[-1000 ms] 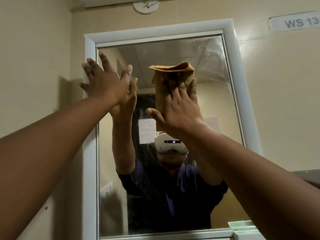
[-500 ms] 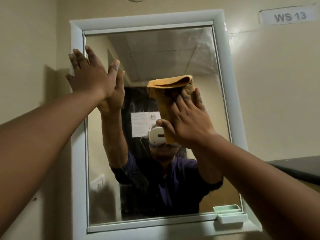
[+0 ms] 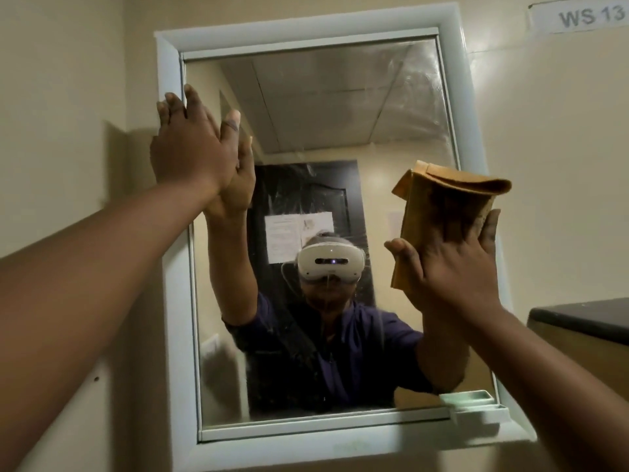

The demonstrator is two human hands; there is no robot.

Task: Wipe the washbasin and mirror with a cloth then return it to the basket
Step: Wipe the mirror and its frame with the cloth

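A wall mirror [image 3: 326, 137] in a pale blue-white frame [image 3: 340, 449] fills the middle of the view. My right hand [image 3: 456, 267] presses a folded orange-brown cloth [image 3: 442, 206] flat against the glass at the mirror's right edge, about mid-height. My left hand [image 3: 190, 148] rests with fingers spread against the frame's upper left side and the glass beside it. Smears show on the glass at the upper right. The washbasin and the basket are out of view.
A small pale green soap tray [image 3: 476, 408] sits on the frame's lower right ledge. A dark-topped cabinet [image 3: 582, 321] juts out at the right. A label reading WS 13 [image 3: 582, 17] hangs on the cream wall at top right.
My right hand has slid the cloth from the upper middle of the mirror down and across to its right edge. My left hand has stayed at the upper left of the frame.
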